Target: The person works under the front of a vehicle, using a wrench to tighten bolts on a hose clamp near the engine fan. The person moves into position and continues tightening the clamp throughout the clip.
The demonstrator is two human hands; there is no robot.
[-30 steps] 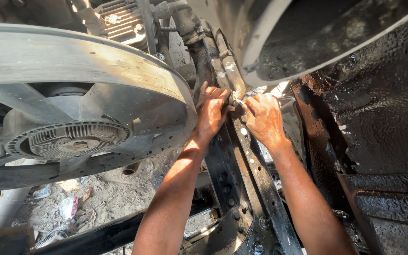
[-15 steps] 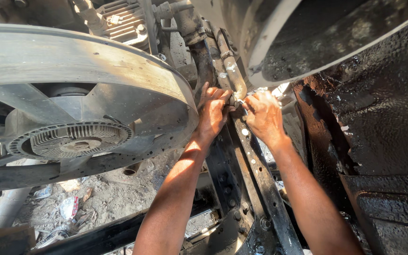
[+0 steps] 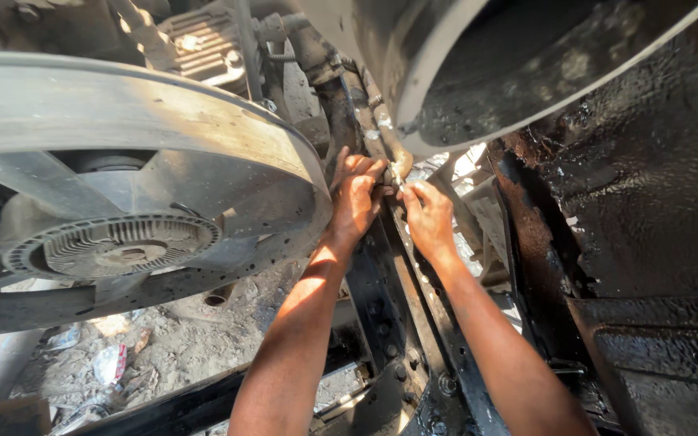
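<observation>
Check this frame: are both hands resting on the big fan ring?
No, the left hand and right hand meet at a hose beside the fan ring.

Under the vehicle: fan ring (image 3: 228, 137) at nine o'clock, frame rail (image 3: 401, 299) running centre to six, both hands meeting above it, oily panel (image 3: 648, 210) at three.

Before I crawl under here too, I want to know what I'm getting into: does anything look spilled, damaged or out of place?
Yes. The panel on the right is coated in black, wet-looking grime, like oil. Litter lies on the dirt below the fan. Both hands, left hand and right hand, work at a small fitting on the frame rail.
</observation>
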